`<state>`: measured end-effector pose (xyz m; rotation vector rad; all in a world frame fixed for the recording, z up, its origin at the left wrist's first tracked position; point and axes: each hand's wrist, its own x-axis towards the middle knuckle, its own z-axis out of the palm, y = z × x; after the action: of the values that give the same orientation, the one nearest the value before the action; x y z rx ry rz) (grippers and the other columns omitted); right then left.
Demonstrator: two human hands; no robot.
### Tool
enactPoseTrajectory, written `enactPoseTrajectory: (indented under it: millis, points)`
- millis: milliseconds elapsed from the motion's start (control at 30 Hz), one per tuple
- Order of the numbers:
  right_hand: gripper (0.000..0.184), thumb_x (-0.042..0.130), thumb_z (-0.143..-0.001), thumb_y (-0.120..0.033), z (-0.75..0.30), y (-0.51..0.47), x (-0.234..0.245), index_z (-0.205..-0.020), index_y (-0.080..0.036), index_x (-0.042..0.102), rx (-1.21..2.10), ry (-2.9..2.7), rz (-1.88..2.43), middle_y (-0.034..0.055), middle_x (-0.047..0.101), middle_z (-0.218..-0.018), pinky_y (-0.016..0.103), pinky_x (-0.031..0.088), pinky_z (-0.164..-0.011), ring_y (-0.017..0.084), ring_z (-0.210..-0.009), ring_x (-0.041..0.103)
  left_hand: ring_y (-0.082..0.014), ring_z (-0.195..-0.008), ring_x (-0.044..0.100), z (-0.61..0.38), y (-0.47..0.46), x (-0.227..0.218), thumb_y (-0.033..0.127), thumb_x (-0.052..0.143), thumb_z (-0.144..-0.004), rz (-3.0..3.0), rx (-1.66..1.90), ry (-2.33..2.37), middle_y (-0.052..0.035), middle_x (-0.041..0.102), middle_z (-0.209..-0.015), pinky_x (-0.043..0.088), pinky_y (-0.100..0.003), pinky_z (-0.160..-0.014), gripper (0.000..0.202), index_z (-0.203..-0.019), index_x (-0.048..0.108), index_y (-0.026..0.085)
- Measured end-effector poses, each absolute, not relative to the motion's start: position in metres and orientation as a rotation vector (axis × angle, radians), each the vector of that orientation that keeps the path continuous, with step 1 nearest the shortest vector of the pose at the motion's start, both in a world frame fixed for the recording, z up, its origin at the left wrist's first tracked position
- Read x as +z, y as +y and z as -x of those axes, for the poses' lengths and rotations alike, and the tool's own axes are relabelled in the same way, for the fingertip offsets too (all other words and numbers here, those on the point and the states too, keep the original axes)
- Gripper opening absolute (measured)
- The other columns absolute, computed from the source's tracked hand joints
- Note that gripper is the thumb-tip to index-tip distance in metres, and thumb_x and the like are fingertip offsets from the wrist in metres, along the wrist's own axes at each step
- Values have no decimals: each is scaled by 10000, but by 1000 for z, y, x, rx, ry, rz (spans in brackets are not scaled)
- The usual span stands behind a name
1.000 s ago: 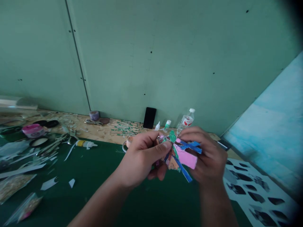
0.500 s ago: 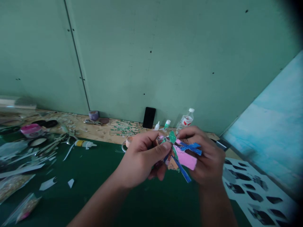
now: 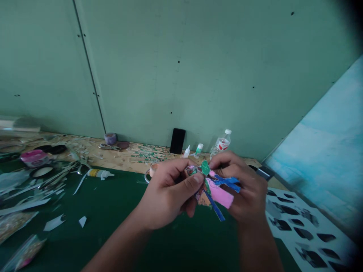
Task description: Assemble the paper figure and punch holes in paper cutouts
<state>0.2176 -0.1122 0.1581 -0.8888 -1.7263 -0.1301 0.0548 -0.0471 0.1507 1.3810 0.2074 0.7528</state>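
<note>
Between my hands is a coloured paper cutout (image 3: 222,195) with a pink tab, blue strips, a rounded green piece and patterned orange and green parts. My left hand (image 3: 170,189) is closed on its left side, the thumb pressed flat on top and the fingers behind. My right hand (image 3: 245,181) is closed at its right side, thumb and forefinger pinching close to the green piece. The fingertips of that hand are partly hidden behind the cutout. Both hands hover above the dark green mat (image 3: 113,223).
Behind my hands stand a black phone (image 3: 177,141), a white glue bottle (image 3: 186,152), a glue stick (image 3: 199,150) and a plastic bottle (image 3: 223,142). Tools, paper scraps and a yellow-labelled glue bottle (image 3: 99,173) lie left. Printed sheets (image 3: 302,230) lie right; a green wall (image 3: 181,87) rises behind.
The view has shifted slightly, so the scene sits a little further left. My grip on the cutout looks nearly the same, with its lower strips slightly turned.
</note>
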Motion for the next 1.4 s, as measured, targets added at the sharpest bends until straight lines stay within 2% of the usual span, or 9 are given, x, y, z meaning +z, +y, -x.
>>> enactPoseTrajectory:
  millis: [667,900,1067,1400]
  points:
    - [134,655,-853,-161,-215,-103,150,-746,-240,650,-151,-1586,852,28,597,-888,339,478,-636,186,-793,602,-34,-298,386,-57,-44,149,336,592,-898,-1201,667,144,25,557,-443,268,-122,-298,264,-703,537,167]
    - [140,665,-826,-118,-213,-102,148,-761,-240,647,-217,-1557,871,23,606,-893,347,484,-658,187,-801,606,-53,-314,451,-59,-45,150,331,608,-878,-1158,680,152,29,531,-439,260,-112,-284,257,-697,529,166]
    - [171,667,-828,-126,-211,-102,147,-704,-228,610,-251,-1521,873,19,596,-891,338,466,-652,180,-805,592,-58,-314,461,-61,-45,150,331,622,-864,-1120,693,163,37,515,-440,248,-111,-271,274,-678,507,167]
    - [127,677,-781,-126,-224,-102,150,-842,-229,634,-370,-1611,945,21,614,-854,349,485,-667,189,-773,600,-60,-303,432,-60,-44,149,373,604,-866,-1159,696,233,28,530,-434,239,-135,-284,260,-716,533,173]
